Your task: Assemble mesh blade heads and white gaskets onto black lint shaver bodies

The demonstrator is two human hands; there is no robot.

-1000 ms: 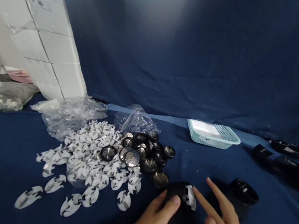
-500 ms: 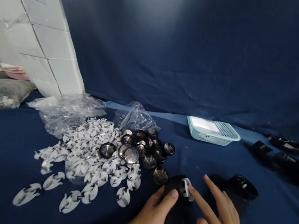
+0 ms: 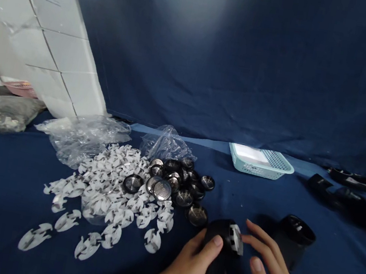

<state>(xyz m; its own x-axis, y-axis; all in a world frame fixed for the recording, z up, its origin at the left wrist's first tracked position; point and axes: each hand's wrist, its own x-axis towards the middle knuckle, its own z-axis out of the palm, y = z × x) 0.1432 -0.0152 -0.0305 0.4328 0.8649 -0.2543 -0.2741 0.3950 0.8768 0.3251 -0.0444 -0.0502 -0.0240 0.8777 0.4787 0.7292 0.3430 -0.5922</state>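
My left hand [image 3: 193, 261] is wrapped round a black handheld part [image 3: 220, 231], its thumb on top near the head end. A white clip-like piece [image 3: 235, 239] sits in the open end of that part and faces right. Just right of it is my right hand [image 3: 273, 271], fingers apart and holding nothing, the fingertips close to the white piece. A pile of white pieces [image 3: 109, 185] lies to the left. Black round caps with metal mesh [image 3: 162, 190] are heaped beside the pile. Another black hollow part [image 3: 295, 236] stands behind my right hand.
Clear plastic bags [image 3: 82, 132] lie behind the white pile. A light blue basket [image 3: 259, 169] holding something white is at the back. Dark parts [image 3: 353, 203] lie far right, a filled bag [image 3: 0, 115] far left. A blue cloth hangs behind.
The black part in my left hand has turned and shifted slightly right, showing the white piece more edge-on. The right index finger has come off the white piece.
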